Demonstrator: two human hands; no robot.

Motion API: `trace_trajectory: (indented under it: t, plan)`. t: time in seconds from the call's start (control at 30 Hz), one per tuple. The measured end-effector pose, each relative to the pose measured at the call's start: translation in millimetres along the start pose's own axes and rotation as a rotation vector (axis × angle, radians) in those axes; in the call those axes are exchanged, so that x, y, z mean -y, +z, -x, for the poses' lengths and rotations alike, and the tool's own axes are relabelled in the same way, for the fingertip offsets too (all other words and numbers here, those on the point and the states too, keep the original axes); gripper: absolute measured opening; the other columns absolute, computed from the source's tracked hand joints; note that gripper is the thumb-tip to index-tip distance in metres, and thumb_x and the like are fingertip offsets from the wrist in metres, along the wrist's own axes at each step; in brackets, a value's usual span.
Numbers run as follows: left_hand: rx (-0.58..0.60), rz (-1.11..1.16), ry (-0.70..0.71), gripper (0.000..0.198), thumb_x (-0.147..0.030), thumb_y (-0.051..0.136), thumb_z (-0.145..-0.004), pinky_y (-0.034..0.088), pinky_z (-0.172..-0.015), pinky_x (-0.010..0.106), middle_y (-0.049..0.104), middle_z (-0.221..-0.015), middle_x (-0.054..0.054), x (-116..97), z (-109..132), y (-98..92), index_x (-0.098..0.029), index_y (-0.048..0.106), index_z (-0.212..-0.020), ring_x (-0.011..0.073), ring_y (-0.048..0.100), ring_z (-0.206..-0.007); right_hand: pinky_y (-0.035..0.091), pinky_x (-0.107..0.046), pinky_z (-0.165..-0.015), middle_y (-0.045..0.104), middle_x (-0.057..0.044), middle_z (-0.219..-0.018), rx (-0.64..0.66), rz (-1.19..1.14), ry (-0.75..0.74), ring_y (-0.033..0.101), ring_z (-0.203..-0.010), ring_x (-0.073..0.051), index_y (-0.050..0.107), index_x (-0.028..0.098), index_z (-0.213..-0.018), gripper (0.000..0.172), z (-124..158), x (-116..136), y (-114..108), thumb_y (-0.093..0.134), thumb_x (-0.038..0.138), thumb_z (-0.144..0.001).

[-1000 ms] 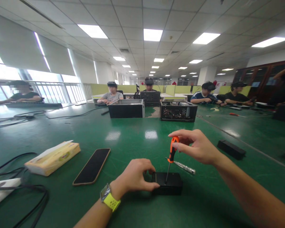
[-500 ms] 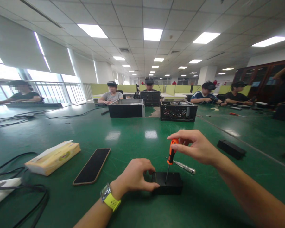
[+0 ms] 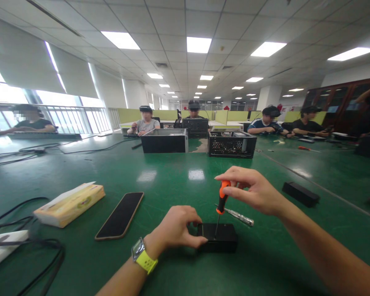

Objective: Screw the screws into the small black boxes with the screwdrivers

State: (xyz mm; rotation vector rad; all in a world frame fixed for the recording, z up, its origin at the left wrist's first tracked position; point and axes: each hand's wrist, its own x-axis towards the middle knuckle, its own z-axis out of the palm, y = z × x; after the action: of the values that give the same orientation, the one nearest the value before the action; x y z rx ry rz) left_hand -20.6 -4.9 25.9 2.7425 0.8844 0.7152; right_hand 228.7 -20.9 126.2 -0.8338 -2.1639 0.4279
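Observation:
A small flat black box (image 3: 222,240) lies on the green table (image 3: 172,181) in front of me. My left hand (image 3: 174,229), with a yellow-strapped watch on the wrist, grips the box's left edge between thumb and fingers. An orange-and-black screwdriver (image 3: 220,205) stands nearly upright with its tip on the box's top. My right hand (image 3: 253,191) pinches the top of its handle with the fingertips. A second, silver-shafted tool (image 3: 239,217) lies on the table just behind the box.
A black phone (image 3: 120,215) and a tissue box (image 3: 69,204) lie to the left, with black cables (image 3: 33,246) near the left edge. Another black block (image 3: 300,194) sits to the right. Two open computer cases (image 3: 231,144) stand farther back. Several seated people work beyond.
My right hand has shifted slightly left and down on the screwdriver handle, its fingers turned a little. My left hand and the black box have stayed put.

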Motion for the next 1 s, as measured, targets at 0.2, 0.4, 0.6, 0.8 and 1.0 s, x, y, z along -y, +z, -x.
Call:
trace_trajectory:
  t: [0.2, 0.4, 0.6, 0.8, 1.0]
  plan:
    - [0.004, -0.018, 0.017, 0.031, -0.045, 0.073, -0.068, 0.041, -0.059, 0.023, 0.066, -0.069, 0.003, -0.6, -0.5, -0.8, -0.016, 0.073, -0.080, 0.0155, 0.059, -0.065, 0.043, -0.023, -0.052, 0.065, -0.003, -0.080, -0.018, -0.021, 0.074, 0.053, -0.059, -0.011, 0.067, 0.019, -0.115, 0.032, 1.8, -1.8, 1.4, 0.060, 0.024, -0.084]
    - [-0.005, -0.024, 0.020, 0.030, -0.045, 0.072, -0.069, 0.041, -0.058, 0.023, 0.066, -0.067, 0.002, -0.9, -0.8, -0.8, -0.017, 0.072, -0.078, 0.0153, 0.059, -0.064, 0.045, -0.022, -0.055, 0.066, -0.005, -0.090, -0.030, -0.008, 0.006, 0.057, -0.068, -0.013, 0.071, 0.021, -0.105, 0.025, 0.5, -0.8, 3.5, 0.064, 0.032, -0.083]
    - [-0.012, -0.028, 0.028, 0.031, -0.046, 0.072, -0.070, 0.041, -0.058, 0.024, 0.066, -0.067, 0.002, -0.8, -0.3, -0.6, -0.017, 0.072, -0.078, 0.0152, 0.060, -0.063, 0.045, -0.023, -0.054, 0.067, -0.003, -0.085, -0.034, -0.014, 0.065, 0.057, -0.063, -0.012, 0.068, 0.020, -0.111, 0.028, 1.1, -1.2, 4.6, 0.060, 0.027, -0.085]
    - [-0.004, -0.034, 0.027, 0.031, -0.046, 0.072, -0.069, 0.040, -0.058, 0.024, 0.067, -0.068, 0.003, -0.3, -0.7, 0.1, -0.017, 0.072, -0.079, 0.0157, 0.060, -0.064, 0.047, -0.024, -0.058, 0.068, -0.006, -0.091, -0.050, 0.004, 0.054, 0.062, -0.074, -0.015, 0.069, 0.019, -0.103, 0.024, 1.3, -0.5, 4.8, 0.062, 0.032, -0.084]
    - [-0.005, -0.040, 0.024, 0.031, -0.046, 0.073, -0.069, 0.041, -0.059, 0.024, 0.066, -0.068, 0.003, -0.5, -0.7, 0.2, -0.017, 0.072, -0.079, 0.0156, 0.060, -0.063, 0.042, -0.023, -0.053, 0.063, -0.003, -0.074, -0.112, 0.055, 0.011, 0.056, -0.062, -0.012, 0.073, 0.020, -0.098, 0.024, -0.2, -2.3, 5.0, 0.064, 0.036, -0.084]
